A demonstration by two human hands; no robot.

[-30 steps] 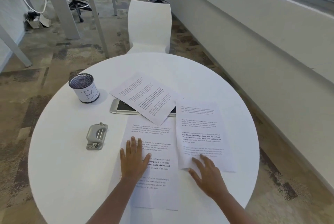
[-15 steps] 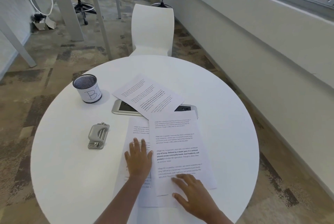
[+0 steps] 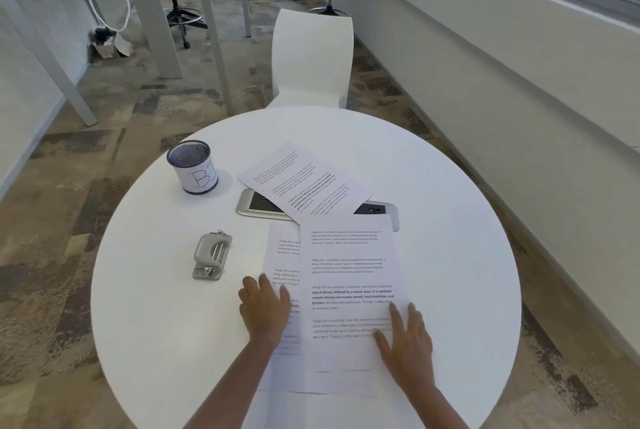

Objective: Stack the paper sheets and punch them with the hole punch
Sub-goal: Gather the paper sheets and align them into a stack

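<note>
Two printed sheets overlap near the front of the round white table [image 3: 450,255]. The top sheet [image 3: 349,272] covers most of the bottom sheet [image 3: 282,255], whose left strip shows. My left hand [image 3: 265,307] lies flat on that strip's left edge. My right hand [image 3: 405,338] presses flat on the top sheet's lower right, fingers spread. A third sheet [image 3: 304,182] lies tilted farther back, partly over a tablet [image 3: 256,208]. The grey metal hole punch [image 3: 211,255] sits left of the sheets, apart from both hands.
A mesh pen cup [image 3: 194,167] labelled B stands at the back left of the table. A white chair [image 3: 313,57] faces the far edge. Desk legs, a stool and an office chair stand beyond, with a wall ledge along the right.
My right hand slid the right-hand sheet leftward onto the sheet under my left hand, then moved to the sheet's right side. My left hand shifted to the left edge.
</note>
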